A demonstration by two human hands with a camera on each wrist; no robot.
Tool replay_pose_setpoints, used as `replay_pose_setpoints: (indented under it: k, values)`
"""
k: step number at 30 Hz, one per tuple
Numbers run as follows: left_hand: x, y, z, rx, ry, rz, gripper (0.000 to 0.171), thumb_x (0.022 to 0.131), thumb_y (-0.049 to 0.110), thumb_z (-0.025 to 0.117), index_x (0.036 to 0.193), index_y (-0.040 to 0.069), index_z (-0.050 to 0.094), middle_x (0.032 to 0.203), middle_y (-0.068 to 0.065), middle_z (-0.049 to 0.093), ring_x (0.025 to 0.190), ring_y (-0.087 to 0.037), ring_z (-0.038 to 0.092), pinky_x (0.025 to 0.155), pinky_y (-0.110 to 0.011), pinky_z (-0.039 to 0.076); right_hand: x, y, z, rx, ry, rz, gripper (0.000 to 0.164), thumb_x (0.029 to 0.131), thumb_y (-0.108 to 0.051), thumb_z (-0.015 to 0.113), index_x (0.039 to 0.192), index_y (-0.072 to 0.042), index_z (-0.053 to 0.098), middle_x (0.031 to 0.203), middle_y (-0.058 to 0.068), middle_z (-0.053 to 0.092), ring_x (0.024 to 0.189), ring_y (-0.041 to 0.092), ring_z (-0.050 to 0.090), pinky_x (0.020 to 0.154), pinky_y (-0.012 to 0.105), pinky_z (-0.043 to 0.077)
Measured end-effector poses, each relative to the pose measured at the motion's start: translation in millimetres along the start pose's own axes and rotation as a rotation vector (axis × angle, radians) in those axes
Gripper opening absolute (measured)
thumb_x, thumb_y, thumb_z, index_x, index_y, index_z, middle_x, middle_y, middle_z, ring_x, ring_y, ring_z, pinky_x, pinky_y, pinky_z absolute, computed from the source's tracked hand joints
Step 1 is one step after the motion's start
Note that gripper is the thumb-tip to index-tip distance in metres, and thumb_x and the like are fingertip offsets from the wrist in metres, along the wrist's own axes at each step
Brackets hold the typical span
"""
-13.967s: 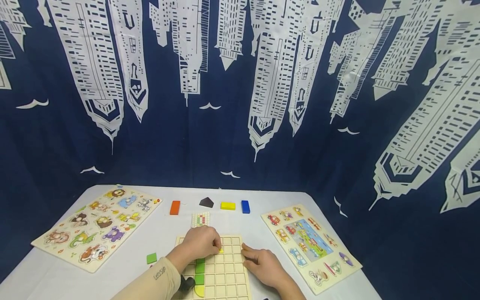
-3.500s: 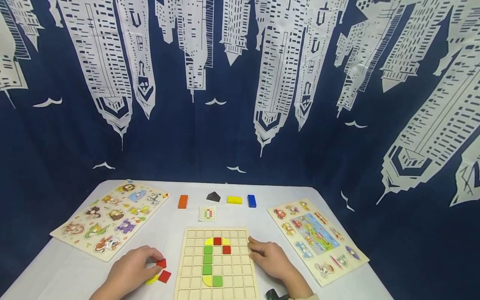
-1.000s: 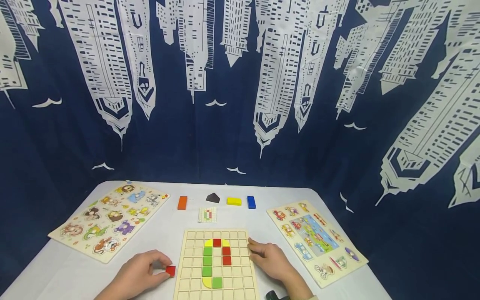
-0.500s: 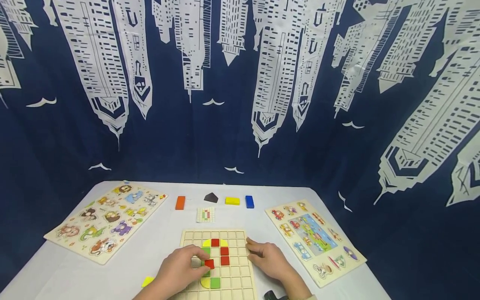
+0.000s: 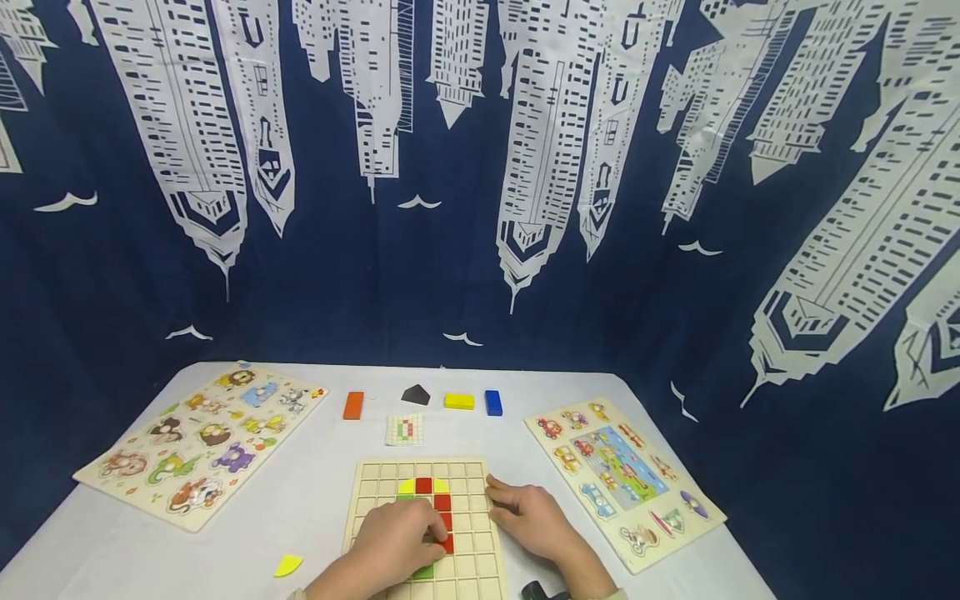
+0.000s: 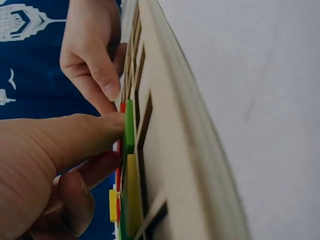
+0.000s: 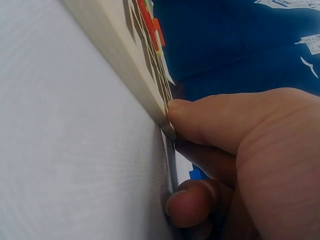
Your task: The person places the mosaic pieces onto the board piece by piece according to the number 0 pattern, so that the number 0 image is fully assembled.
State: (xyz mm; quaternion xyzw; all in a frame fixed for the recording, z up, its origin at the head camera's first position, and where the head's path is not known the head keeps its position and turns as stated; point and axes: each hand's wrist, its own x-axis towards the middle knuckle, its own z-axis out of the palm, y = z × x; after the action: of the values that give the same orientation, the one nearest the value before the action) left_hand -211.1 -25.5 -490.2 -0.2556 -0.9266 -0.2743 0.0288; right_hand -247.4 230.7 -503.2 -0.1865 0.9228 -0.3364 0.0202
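Observation:
The wooden grid board (image 5: 476,571) lies at the table's front middle, with red, green and yellow pieces set in its cells. My left hand (image 5: 393,537) reaches over it, thumb and index finger pinching a red square tile (image 5: 449,545) at the lower end of the red column. That hand covers most of the green column; one green tile (image 5: 423,572) shows below it. In the left wrist view the thumb lies right by a green tile (image 6: 130,127) and a yellow piece (image 6: 132,195). My right hand (image 5: 531,521) grips the board's right edge, thumb on top.
A yellow quarter-round piece (image 5: 288,566) lies left of the board. Behind stand a small pattern card (image 5: 405,430) and orange (image 5: 353,406), black (image 5: 416,394), yellow (image 5: 459,402) and blue (image 5: 492,403) blocks. An animal puzzle (image 5: 202,450) and a vehicle puzzle (image 5: 626,487) flank it.
My left hand has carried a red tile from the table left of the board rightward to the cell under the other red tiles. My right hand stays at the board's edge.

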Motion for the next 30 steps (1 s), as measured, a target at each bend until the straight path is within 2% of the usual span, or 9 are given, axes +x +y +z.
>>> replay_pose_setpoints:
  k: [5,10,12,15,17,20,25,28,30]
  values:
    - [-4.3,1.9,-4.3,-0.042,0.037,-0.023,0.018,0.080,0.027,0.087,0.069,0.034,0.074,0.075,0.023,0.055,0.065,0.003,0.049,0.053,-0.025,0.041,0,1,1,0.001,0.005,0.010,0.039,0.096,-0.026,0.070,0.131,-0.011,0.070,0.148,0.000,0.058,0.138,0.029,0.055,0.113,0.053,0.041]
    - [-32.1,-20.9,-36.0,-0.048,0.032,-0.046,0.003,0.086,0.031,0.081,0.085,0.031,0.079,0.084,0.023,0.061,0.072,0.003,0.054,0.062,-0.026,0.046,-1,0,2,0.005,0.004,0.007,0.038,0.096,-0.025,0.070,0.131,-0.010,0.070,0.148,0.001,0.058,0.138,0.029,0.055,0.112,0.053,0.041]
    - [-48.7,-41.4,-56.3,-0.049,0.030,-0.110,0.009,0.086,0.024,0.080,0.093,0.030,0.079,0.090,0.021,0.066,0.074,0.002,0.055,0.065,-0.026,0.047,0,0,2,0.001,0.003,0.005,0.038,0.096,-0.025,0.070,0.131,-0.010,0.070,0.148,0.001,0.058,0.138,0.030,0.055,0.112,0.054,0.041]
    - [-72.2,-77.0,-80.5,-0.030,0.038,-0.272,0.027,0.081,0.010,0.078,0.100,0.029,0.076,0.096,0.016,0.069,0.073,-0.003,0.054,0.068,-0.026,0.048,0,1,1,-0.008,0.010,0.001,0.037,0.097,-0.025,0.069,0.131,-0.011,0.071,0.147,0.001,0.058,0.138,0.030,0.055,0.112,0.054,0.041]
    - [-85.5,-97.7,-89.5,0.000,0.032,-0.374,0.036,0.076,0.006,0.078,0.103,0.028,0.074,0.097,0.014,0.068,0.077,-0.006,0.055,0.073,-0.029,0.049,1,1,0,-0.009,0.013,-0.002,0.036,0.097,-0.025,0.069,0.130,-0.010,0.071,0.147,0.002,0.059,0.138,0.031,0.055,0.112,0.054,0.041]
    - [-99.6,-119.8,-91.3,-0.059,-0.003,-0.461,0.039,0.075,0.005,0.080,0.107,0.025,0.072,0.095,0.011,0.066,0.071,-0.009,0.053,0.069,-0.028,0.048,0,1,-2,-0.011,0.015,-0.001,0.036,0.097,-0.024,0.069,0.130,-0.010,0.071,0.147,0.002,0.058,0.138,0.031,0.055,0.112,0.055,0.041]
    - [-110.5,-135.3,-88.4,-0.266,-0.067,-0.366,0.039,0.078,0.007,0.081,0.114,0.016,0.069,0.096,0.002,0.064,0.054,-0.011,0.046,0.051,-0.024,0.040,0,3,-3,0.001,0.021,0.004,0.036,0.097,-0.024,0.069,0.130,-0.010,0.071,0.147,0.002,0.059,0.138,0.031,0.054,0.112,0.055,0.041]
    - [-113.4,-136.6,-88.2,-0.318,-0.107,-0.310,0.038,0.081,0.010,0.082,0.116,0.015,0.069,0.095,0.001,0.062,0.055,-0.010,0.046,0.050,-0.023,0.039,0,2,-1,0.005,0.019,-0.004,0.036,0.098,-0.025,0.069,0.130,-0.010,0.071,0.147,0.002,0.059,0.138,0.031,0.055,0.112,0.055,0.041]
    - [-114.2,-135.8,-88.1,-0.335,-0.127,-0.312,0.037,0.082,0.014,0.083,0.116,0.016,0.069,0.093,0.001,0.061,0.055,-0.009,0.046,0.050,-0.023,0.039,-1,2,1,0.009,0.017,-0.008,0.036,0.098,-0.025,0.068,0.130,-0.010,0.071,0.147,0.002,0.059,0.138,0.031,0.055,0.112,0.055,0.041]
